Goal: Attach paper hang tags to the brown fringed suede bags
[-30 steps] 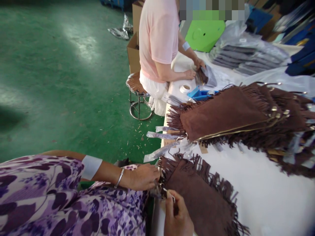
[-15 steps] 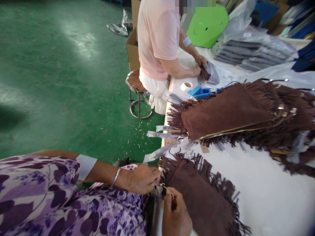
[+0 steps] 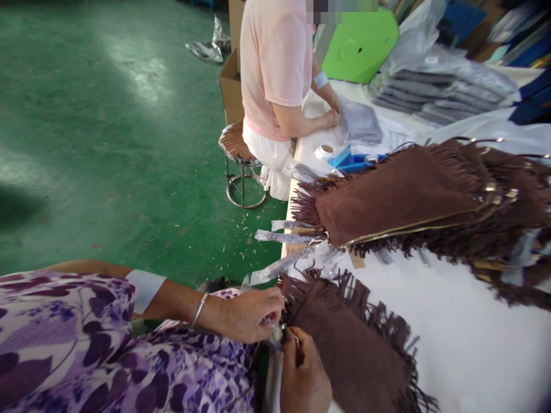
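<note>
A brown suede bag with fringe (image 3: 348, 338) lies at the near edge of the white table (image 3: 465, 332). My left hand (image 3: 247, 314) is closed in a pinch at the bag's near corner. My right hand (image 3: 303, 378) is closed too, fingers pinched at the same corner just below the left. Between them sits a small pale wrapped piece with metal hardware; what exactly each hand grips is too small to tell. A silver bangle is on my left wrist.
A stack of several brown fringed bags (image 3: 422, 198) with plastic-wrapped zipper pulls lies farther on the table. A person in a pink shirt (image 3: 275, 63) sits on a stool (image 3: 241, 166), handling a plastic bag (image 3: 359, 123). Tape roll (image 3: 325, 151), blue tool (image 3: 350, 160), cardboard box (image 3: 230, 92), green floor on the left.
My hands stay at the bag's corner, fingers shifting slightly closer. The seated person has laid the plastic-bagged item flatter on the table.
</note>
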Motion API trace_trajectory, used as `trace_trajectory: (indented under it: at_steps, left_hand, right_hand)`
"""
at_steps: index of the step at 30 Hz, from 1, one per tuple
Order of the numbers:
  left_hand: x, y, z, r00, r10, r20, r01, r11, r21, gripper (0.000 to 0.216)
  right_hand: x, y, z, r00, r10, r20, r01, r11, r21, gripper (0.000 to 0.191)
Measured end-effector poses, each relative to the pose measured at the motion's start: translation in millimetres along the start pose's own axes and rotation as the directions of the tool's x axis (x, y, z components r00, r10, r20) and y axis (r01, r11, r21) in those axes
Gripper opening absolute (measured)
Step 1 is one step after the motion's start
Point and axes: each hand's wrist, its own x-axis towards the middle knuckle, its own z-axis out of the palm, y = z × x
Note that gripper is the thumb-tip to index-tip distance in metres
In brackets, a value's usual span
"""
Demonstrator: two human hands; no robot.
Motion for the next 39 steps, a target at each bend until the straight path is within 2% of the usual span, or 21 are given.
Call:
trace_trajectory:
  at_steps: [4,7,9,11,16,18,24,26,28,32,36,39]
  left_hand:
    - [5,-5,5,0.993,-0.110,-0.043,0.104,0.987,-0.121,0.006]
    - [9,-14,14,0.961,-0.264,-0.081,0.237,0.940,-0.245,0.017]
    - [12,-22,20,0.934,-0.357,-0.009,0.333,0.880,-0.340,0.019]
    - [16,-28,25,0.906,-0.403,0.127,0.418,0.809,-0.413,0.017]
    - [20,-29,22,0.784,-0.405,0.471,0.621,0.539,-0.569,0.015]
    - [21,-27,19,0.757,-0.387,0.526,0.652,0.486,-0.582,0.015]
    - [24,-27,19,0.730,-0.403,0.552,0.681,0.500,-0.536,0.007]
    - [25,-30,23,0.745,-0.408,0.527,0.664,0.531,-0.527,0.009]
    - [25,-32,25,0.784,-0.405,0.471,0.616,0.600,-0.510,0.010]
    - [24,-31,24,0.854,-0.427,0.297,0.519,0.733,-0.440,0.011]
    - [26,-26,15,0.928,-0.357,0.108,0.370,0.844,-0.387,0.008]
    - [36,-19,9,0.952,-0.303,0.049,0.298,0.873,-0.387,0.010]
  right_hand:
    - [1,3,1,1.000,0.010,0.018,-0.011,0.998,0.062,0.041]
    - [1,5,2,0.998,0.014,0.056,-0.019,0.996,0.092,0.040]
    - [1,5,2,0.997,0.012,0.078,-0.019,0.996,0.087,0.039]
    - [1,6,2,0.996,0.002,0.092,-0.010,0.996,0.090,0.039]
    - [2,5,0,0.995,-0.041,0.089,0.028,0.990,0.139,0.037]
    - [3,4,-2,0.995,-0.047,0.088,0.033,0.988,0.148,0.037]
    - [4,2,-3,0.994,-0.079,0.079,0.067,0.987,0.148,0.037]
    - [4,2,-2,0.995,-0.074,0.073,0.065,0.990,0.125,0.037]
    - [4,4,-1,0.996,-0.053,0.077,0.045,0.993,0.108,0.037]
    - [2,10,-2,0.995,0.028,0.091,-0.038,0.994,0.103,0.040]
    - [-6,18,-6,0.978,0.152,0.140,-0.177,0.967,0.182,0.043]
    - [-14,30,-13,0.964,0.209,0.165,-0.250,0.922,0.295,0.048]
